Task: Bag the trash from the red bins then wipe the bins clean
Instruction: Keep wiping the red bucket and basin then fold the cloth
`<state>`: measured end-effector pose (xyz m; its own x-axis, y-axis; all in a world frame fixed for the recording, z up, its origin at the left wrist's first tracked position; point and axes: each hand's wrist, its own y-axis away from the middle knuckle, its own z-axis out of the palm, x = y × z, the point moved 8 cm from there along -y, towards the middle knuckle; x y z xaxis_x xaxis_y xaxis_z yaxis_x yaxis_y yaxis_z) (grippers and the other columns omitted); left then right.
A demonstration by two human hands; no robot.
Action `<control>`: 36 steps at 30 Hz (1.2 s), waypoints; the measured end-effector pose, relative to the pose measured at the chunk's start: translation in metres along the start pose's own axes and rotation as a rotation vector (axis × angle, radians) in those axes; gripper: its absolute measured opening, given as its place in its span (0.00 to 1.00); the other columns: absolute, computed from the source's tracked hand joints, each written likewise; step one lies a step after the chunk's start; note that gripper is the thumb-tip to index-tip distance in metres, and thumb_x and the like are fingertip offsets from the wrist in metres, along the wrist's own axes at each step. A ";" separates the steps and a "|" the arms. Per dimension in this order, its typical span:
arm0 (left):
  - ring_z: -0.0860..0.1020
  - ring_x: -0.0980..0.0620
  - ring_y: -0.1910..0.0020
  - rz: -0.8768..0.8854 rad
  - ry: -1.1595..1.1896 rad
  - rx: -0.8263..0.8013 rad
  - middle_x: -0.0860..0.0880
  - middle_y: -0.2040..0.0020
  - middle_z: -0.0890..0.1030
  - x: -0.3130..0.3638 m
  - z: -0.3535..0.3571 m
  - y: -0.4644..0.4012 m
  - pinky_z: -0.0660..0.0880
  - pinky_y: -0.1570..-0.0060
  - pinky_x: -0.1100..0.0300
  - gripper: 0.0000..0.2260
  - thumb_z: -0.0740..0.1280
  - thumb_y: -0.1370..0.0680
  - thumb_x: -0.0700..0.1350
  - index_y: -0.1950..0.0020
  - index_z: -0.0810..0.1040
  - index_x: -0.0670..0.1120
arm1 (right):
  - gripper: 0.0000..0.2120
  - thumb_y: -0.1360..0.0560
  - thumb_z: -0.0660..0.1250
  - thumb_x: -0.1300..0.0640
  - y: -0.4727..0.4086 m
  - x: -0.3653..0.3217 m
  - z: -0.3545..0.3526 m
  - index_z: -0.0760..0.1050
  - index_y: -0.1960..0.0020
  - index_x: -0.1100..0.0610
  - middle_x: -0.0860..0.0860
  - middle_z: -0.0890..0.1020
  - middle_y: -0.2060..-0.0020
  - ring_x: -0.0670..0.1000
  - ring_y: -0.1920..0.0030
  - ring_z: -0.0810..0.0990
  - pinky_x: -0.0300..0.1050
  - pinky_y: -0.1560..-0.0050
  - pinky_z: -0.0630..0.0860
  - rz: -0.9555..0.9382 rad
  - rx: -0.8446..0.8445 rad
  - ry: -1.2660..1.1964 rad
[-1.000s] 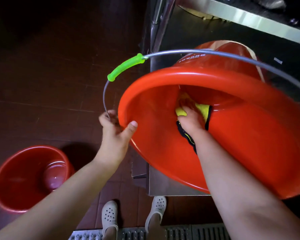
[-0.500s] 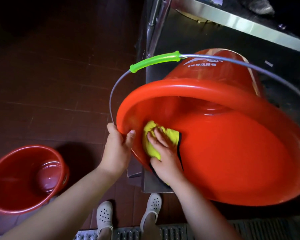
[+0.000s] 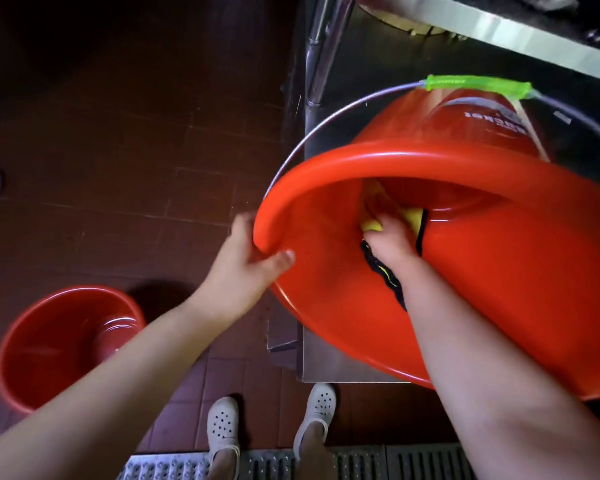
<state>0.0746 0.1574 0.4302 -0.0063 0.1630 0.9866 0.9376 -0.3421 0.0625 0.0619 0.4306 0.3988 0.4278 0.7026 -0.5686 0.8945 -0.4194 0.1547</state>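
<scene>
White perforated clogs (image 3: 222, 424) at bottom of frame, standing on dark red floor tiles (image 3: 118, 168) just behind a metal drain grate (image 3: 361, 462).

Left hand (image 3: 246, 261) grips the near-left rim of the big red bin (image 3: 499, 271): thumb hooked over the lip onto the inside wall, fingers wrapped behind the rim on the outside. Firm grasp, not loose.

Bin is tipped on its side, mouth facing the camera, resting against a stainless steel cabinet (image 3: 329, 355). Printed lettering visible on its outer wall, too blurred to read.

Right hand (image 3: 392, 237) is deep inside the bin, near where wall meets base, pressing a yellow cloth (image 3: 371, 224) with black edging against the inner surface. Fingers curl over the cloth; blurred, so exact grip can't be resolved. Cloth's black hem trails along the right wrist.

Wire bail handle (image 3: 326, 126) stands up over the bin, green plastic grip (image 3: 478, 85) at the top of the arc. Neither hand touches it.

Second red bin (image 3: 49, 341) sits upright on the floor at far left, well apart from the first, nothing visible inside.

Further back: steel table leg (image 3: 326, 39) and steel shelf edge (image 3: 499, 29).
</scene>
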 end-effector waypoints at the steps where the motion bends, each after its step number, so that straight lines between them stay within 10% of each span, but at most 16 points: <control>1: 0.77 0.62 0.52 -0.061 0.034 -0.061 0.57 0.52 0.78 -0.018 0.010 0.007 0.74 0.47 0.61 0.18 0.70 0.31 0.52 0.45 0.69 0.54 | 0.31 0.26 0.63 0.67 0.001 -0.001 0.001 0.62 0.26 0.54 0.50 0.57 0.24 0.50 0.25 0.55 0.41 0.26 0.50 0.008 -0.012 0.014; 5: 0.78 0.45 0.44 -0.184 0.145 -0.115 0.49 0.49 0.78 -0.045 0.028 0.027 0.74 0.42 0.41 0.13 0.66 0.30 0.58 0.48 0.70 0.63 | 0.31 0.28 0.63 0.67 0.026 -0.016 0.012 0.63 0.27 0.55 0.53 0.58 0.25 0.52 0.25 0.56 0.38 0.28 0.49 0.049 0.020 -0.032; 15: 0.76 0.56 0.60 -0.020 -0.098 0.040 0.53 0.59 0.78 -0.013 0.008 0.020 0.74 0.54 0.50 0.08 0.66 0.23 0.46 0.47 0.69 0.48 | 0.39 0.34 0.61 0.63 0.139 -0.051 0.056 0.56 0.30 0.36 0.34 0.52 0.29 0.35 0.27 0.49 0.28 0.30 0.44 -0.309 -0.152 -0.099; 21: 0.72 0.51 0.68 0.098 -0.283 0.113 0.51 0.68 0.71 0.029 -0.008 0.012 0.71 0.65 0.48 0.12 0.63 0.23 0.52 0.55 0.65 0.46 | 0.31 0.32 0.64 0.72 0.061 -0.018 0.021 0.67 0.30 0.59 0.54 0.60 0.26 0.50 0.25 0.55 0.32 0.30 0.46 -0.153 -0.052 -0.004; 26: 0.70 0.60 0.72 0.206 -0.347 0.127 0.59 0.70 0.72 0.046 -0.007 0.011 0.62 0.72 0.62 0.10 0.62 0.26 0.62 0.59 0.63 0.60 | 0.27 0.27 0.62 0.69 0.010 0.014 -0.005 0.66 0.29 0.60 0.55 0.63 0.27 0.53 0.26 0.58 0.35 0.30 0.49 0.023 0.058 -0.033; 32: 0.75 0.64 0.65 -0.023 -0.134 0.008 0.62 0.66 0.76 -0.019 0.020 0.020 0.70 0.62 0.71 0.11 0.70 0.27 0.48 0.55 0.68 0.57 | 0.30 0.29 0.64 0.65 0.001 0.013 -0.006 0.64 0.27 0.54 0.49 0.59 0.25 0.48 0.25 0.55 0.39 0.27 0.50 0.000 0.066 0.112; 36: 0.80 0.49 0.49 -0.181 0.045 -0.038 0.52 0.53 0.80 -0.045 0.039 0.034 0.76 0.46 0.44 0.08 0.65 0.26 0.49 0.48 0.69 0.55 | 0.29 0.30 0.65 0.67 0.041 -0.010 0.015 0.67 0.29 0.57 0.55 0.62 0.26 0.52 0.25 0.58 0.34 0.28 0.48 -0.006 0.103 -0.011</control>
<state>0.1198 0.1745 0.3825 -0.1899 0.1833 0.9645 0.9061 -0.3456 0.2441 0.0926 0.3974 0.3983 0.4204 0.6990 -0.5785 0.8788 -0.4723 0.0679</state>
